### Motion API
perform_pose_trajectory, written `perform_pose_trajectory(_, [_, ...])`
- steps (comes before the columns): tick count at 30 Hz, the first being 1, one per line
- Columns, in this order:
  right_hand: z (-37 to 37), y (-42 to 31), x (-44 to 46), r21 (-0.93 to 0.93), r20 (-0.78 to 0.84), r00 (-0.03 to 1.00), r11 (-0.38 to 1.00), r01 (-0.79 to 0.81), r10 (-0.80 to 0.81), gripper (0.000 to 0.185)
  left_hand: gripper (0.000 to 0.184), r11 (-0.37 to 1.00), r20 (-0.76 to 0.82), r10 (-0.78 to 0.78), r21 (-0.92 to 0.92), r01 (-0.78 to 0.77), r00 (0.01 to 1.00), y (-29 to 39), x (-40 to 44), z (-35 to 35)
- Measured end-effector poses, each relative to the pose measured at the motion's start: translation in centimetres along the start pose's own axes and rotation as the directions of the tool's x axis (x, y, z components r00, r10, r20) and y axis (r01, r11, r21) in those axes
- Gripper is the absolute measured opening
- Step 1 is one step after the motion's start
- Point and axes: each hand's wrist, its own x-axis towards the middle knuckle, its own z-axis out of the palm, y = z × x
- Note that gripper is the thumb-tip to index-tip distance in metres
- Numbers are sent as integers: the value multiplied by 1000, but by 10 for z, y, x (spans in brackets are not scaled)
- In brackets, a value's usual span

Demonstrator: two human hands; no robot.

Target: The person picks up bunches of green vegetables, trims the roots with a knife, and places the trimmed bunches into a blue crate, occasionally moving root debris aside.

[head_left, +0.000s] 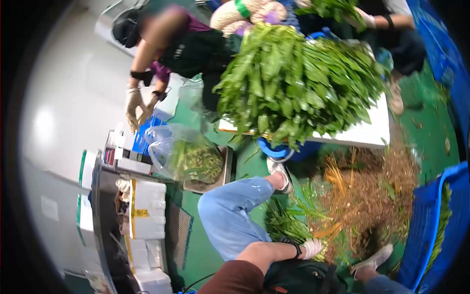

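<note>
My left hand, in a white glove, is closed around the stem end of a bunch of leafy greens. The leaves of that bunch point up and left between my legs, and its pale stems show beside the glove. To the right of the hand spreads a heap of brown roots and trimmings, with yellowed stalks on it. My right hand is out of view.
A large pile of greens covers a white board above a blue tub. A clear bag of greens sits on a scale. Blue crate at right. Two gloved co-workers are ahead; white foam boxes at left.
</note>
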Motion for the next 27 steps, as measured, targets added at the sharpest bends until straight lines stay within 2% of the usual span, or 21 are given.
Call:
perform_pose_trajectory(1, [0, -16, -9, 14, 13, 999, 999, 29, -29, 39, 39, 999, -17, -35, 5, 35, 999, 5, 2, -6])
perform_pose_trajectory(3, [4, -46, -23, 37, 40, 996, 996, 80, -82, 39, 37, 975, 10, -140, 174, 136, 990, 19, 8, 6])
perform_pose_trajectory(5, [0, -72, -39, 57, 55, 991, 991, 117, -120, 38, 40, 978, 21, -145, 157, 140, 989, 14, 10, 0])
perform_pose_trajectory(7, [-2, -97, -54, 77, 56, 985, 984, 160, -164, 38, 52, 970, 221, 22, -242, 33, 975, -6, 10, -35])
perform_pose_trajectory(8, [-3, -107, -62, 93, 52, 982, 980, 178, -183, 37, 52, 948, 186, 9, -314, 50, 983, -13, 10, -42])
perform_pose_trajectory(9, [-6, -116, -68, 109, 49, 978, 974, 197, -203, 37, 52, 950, 169, 2, -310, 51, 986, -18, 12, -50])
perform_pose_trajectory(12, [-4, -138, -85, 211, 18, 967, 947, 243, -252, 36, 60, 909, 473, 165, -414, 54, 865, -33, 22, -52])
perform_pose_trajectory(13, [1, -143, -87, 276, 4, 963, 926, 257, -269, 36, 60, 895, 503, 132, -430, 115, 854, -31, 18, -61])
perform_pose_trajectory(15, [20, -149, -91, 458, -25, 960, 850, 259, -279, 36, 69, 774, 452, 54, -583, 249, 890, -36, 11, -66])
perform_pose_trajectory(16, [37, -145, -95, 636, 29, 968, 752, 174, -249, 36, 74, 702, 418, 16, -652, 288, 908, -42, 16, -61])
perform_pose_trajectory(18, [64, -114, -77, 710, 25, 943, 670, 217, -332, 32, 86, 563, 362, -55, -759, 328, 931, -56, 21, -62])
perform_pose_trajectory(19, [76, -124, -87, 655, 20, 959, 728, 202, -284, 32, 73, 464, 332, -101, -818, 339, 938, -63, 17, -83])
perform_pose_trajectory(20, [84, -143, -102, 626, 60, 968, 765, 152, -242, 31, 51, 543, 204, -18, -820, 180, 979, -84, 35, -60])
perform_pose_trajectory(21, [97, -150, -108, 635, 85, 972, 763, 119, -221, 29, 31, 482, 30, 35, -876, 10, 999, -92, 21, -88])
perform_pose_trajectory(22, [106, -157, -115, 663, 164, 970, 748, 27, -180, 28, 25, 126, 95, -86, -986, 105, 992, -97, 13, -109])
perform_pose_trajectory(23, [107, -180, -130, 595, 241, 970, 795, -117, -38, 26, 26, -37, -85, 60, -996, -83, 995, -112, 6, -132])
perform_pose_trajectory(24, [113, -184, -136, 539, 282, 959, 827, -162, 5, 26, 34, -142, 68, 68, -987, 77, 995, -120, 12, -148])
perform_pose_trajectory(25, [122, -178, -136, 488, 323, 945, 848, -206, 44, 25, 50, -238, 29, -28, -971, 21, 999, -112, -8, -205])
perform_pose_trajectory(26, [140, -157, -134, 530, 310, 946, 843, -87, -97, 25, 57, -343, -85, -45, -935, -95, 995, -118, -2, -214])
perform_pose_trajectory(27, [154, -138, -135, 569, 298, 924, 822, 29, -239, 24, 57, -461, -11, -50, -887, -32, 999, -125, 2, -225])
